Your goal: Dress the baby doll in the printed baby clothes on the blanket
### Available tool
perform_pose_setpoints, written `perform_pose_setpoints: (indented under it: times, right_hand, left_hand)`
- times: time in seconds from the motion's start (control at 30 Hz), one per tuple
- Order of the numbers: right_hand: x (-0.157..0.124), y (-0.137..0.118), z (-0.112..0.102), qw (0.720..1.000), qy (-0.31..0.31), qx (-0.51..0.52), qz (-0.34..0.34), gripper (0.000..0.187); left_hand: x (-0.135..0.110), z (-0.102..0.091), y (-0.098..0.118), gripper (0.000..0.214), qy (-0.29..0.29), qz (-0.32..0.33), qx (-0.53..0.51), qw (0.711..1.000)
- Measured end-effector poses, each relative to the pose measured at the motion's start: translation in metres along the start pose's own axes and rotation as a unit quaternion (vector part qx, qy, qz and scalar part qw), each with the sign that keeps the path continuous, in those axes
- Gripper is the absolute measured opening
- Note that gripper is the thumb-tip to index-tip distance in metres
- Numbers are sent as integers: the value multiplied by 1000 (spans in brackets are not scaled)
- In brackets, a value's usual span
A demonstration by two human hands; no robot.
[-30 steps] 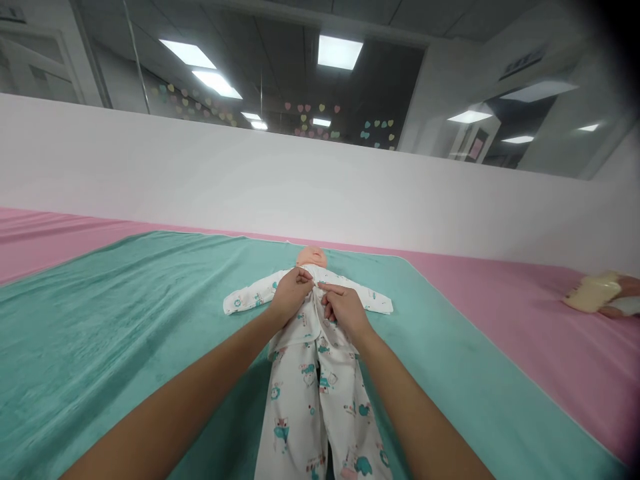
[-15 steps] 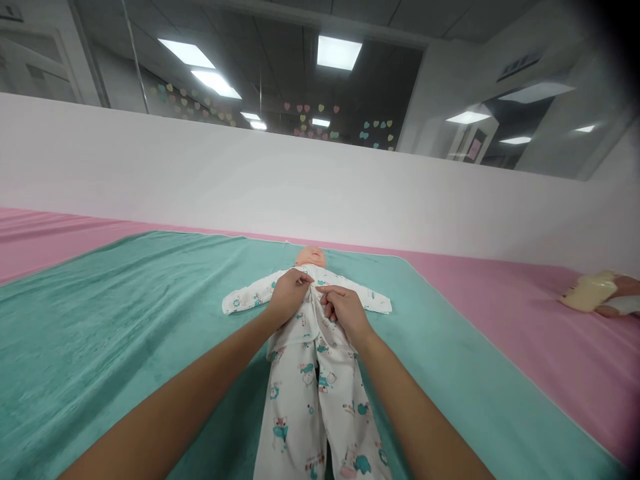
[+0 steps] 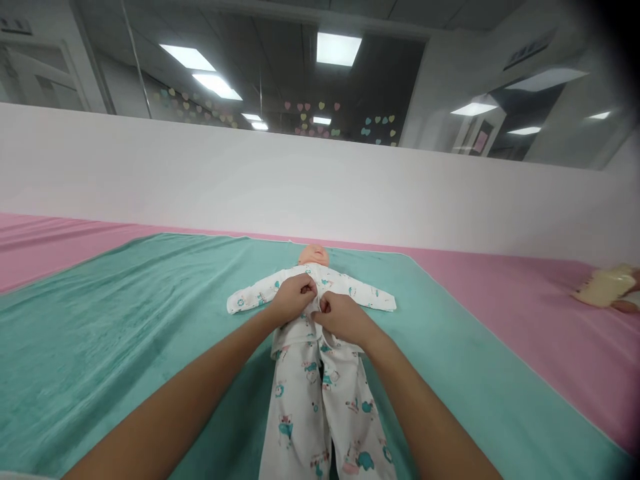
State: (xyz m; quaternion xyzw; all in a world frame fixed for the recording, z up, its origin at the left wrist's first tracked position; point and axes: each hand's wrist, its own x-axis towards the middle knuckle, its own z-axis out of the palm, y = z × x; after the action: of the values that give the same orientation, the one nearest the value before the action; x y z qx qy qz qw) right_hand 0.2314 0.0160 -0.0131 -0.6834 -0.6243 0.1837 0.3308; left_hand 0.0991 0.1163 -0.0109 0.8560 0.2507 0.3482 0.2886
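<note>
A baby doll (image 3: 314, 256) lies on its back, its head at the far end and its arms spread to both sides. It wears a white pajama top (image 3: 373, 297) with small teal and pink prints and matching pajama pants (image 3: 295, 407). On the chest, my left hand (image 3: 296, 297) pinches the top's front edge with curled fingers. Just to the right and slightly lower, my right hand (image 3: 343, 316) has its thumb and fingers closed on the front opening. The fastening between them is too small and covered to make out.
Beneath the doll spreads a teal blanket (image 3: 165, 320) over a pink sheet (image 3: 505, 307). A yellowish object (image 3: 603, 287) with brown parts lies at the far right. A white low wall (image 3: 260, 180) with glass above borders the back.
My right hand has drawn in its pointing index finger and moved slightly lower on the top. My left hand's fingers have curled in more. The view has shifted slightly.
</note>
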Motion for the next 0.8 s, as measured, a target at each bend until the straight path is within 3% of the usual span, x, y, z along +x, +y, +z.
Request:
perform_pose_setpoints:
  times: [0.17, 0.27, 0.43, 0.63, 0.8]
  right_hand:
    - [4, 11, -8, 982, -120, 144, 27, 21]
    - [5, 16, -13, 969, -147, 198, 13, 23]
    - [6, 16, -14, 953, -158, 259, 7, 23]
    - [8, 18, -12, 943, -151, 296, 16, 24]
    - [8, 19, -11, 940, -144, 308, 9, 23]
  left_hand:
    - [4, -27, 13, 19, -167, -29, -82, 982]
    - [5, -38, 20, 21, -230, -61, -83, 968]
    - [6, -37, 24, 13, -225, -49, -18, 973]
    - [5, -31, 23, 8, -160, -37, -25, 986]
    - [6, -31, 25, 9, -161, -3, 19, 987]
